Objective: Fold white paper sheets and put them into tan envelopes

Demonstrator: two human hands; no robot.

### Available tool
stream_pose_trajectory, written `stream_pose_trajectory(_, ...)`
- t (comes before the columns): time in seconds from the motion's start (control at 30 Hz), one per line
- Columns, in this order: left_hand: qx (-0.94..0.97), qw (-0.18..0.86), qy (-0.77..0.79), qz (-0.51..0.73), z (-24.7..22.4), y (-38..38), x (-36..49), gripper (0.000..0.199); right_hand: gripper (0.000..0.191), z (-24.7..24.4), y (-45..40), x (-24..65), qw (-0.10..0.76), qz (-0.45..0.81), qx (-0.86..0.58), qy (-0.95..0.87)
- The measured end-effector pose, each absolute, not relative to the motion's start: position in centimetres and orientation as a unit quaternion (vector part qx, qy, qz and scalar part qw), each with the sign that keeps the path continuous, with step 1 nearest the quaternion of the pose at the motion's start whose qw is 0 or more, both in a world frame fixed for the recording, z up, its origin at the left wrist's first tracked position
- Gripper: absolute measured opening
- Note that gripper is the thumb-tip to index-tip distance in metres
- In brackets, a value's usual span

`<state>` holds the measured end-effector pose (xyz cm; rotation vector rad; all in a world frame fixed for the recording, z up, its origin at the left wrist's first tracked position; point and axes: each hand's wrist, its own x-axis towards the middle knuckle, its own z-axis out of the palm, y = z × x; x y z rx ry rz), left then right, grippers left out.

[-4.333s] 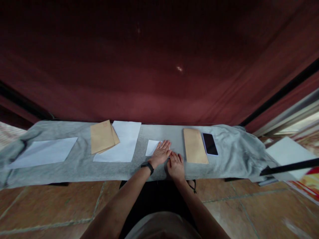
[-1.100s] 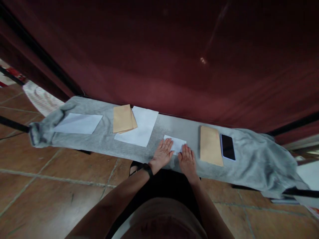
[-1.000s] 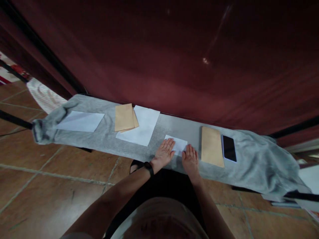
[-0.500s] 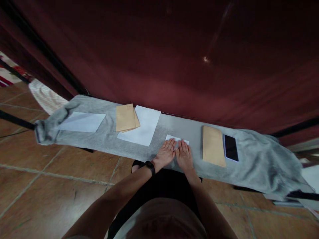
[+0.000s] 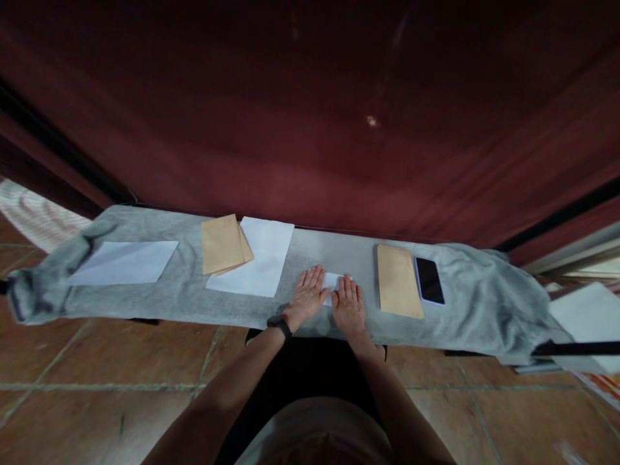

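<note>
A small folded white paper (image 5: pixel 331 281) lies on the grey cloth in front of me, partly covered by both hands. My left hand (image 5: pixel 307 297) rests flat over its left side, fingers stretched out. Over its right side lies my right hand (image 5: pixel 349 305), also flat with the fingers extended. Neither hand grips anything. To the left are a large white sheet (image 5: pixel 265 258) and brown envelopes (image 5: pixel 221 244) overlapping its edge. A brown envelope stack (image 5: pixel 399 281) sits right of my right hand.
A phone (image 5: pixel 429 281) with a dark screen lies beyond the right-hand envelopes. Another white sheet (image 5: pixel 126 263) is at the far left. The grey cloth (image 5: pixel 320 245) covers a long narrow surface, rumpled at both ends. A dark red curtain (image 5: pixel 310 129) hangs behind it.
My hands have spread apart sideways, showing more of the folded paper between them. The view has shifted, so the things on the cloth appear farther left.
</note>
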<state>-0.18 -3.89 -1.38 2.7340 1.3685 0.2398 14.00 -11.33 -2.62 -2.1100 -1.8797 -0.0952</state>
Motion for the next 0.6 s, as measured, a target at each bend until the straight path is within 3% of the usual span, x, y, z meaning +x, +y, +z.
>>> stream_pose_trajectory(0.3, 0.864, 0.020, 0.492, 0.106, -1.3, -5.4, -3.0, 0.061, 0.053, -3.1, -11.3, 14.0, 0.183, -0.044, -0.731, -0.656)
stream_pose_trajectory(0.6, 0.916, 0.015, 0.378, 0.134, -0.9, -9.0, -5.7, 0.051, 0.057, -1.6, -10.1, 13.2, 0.169, 0.002, -0.729, -0.664)
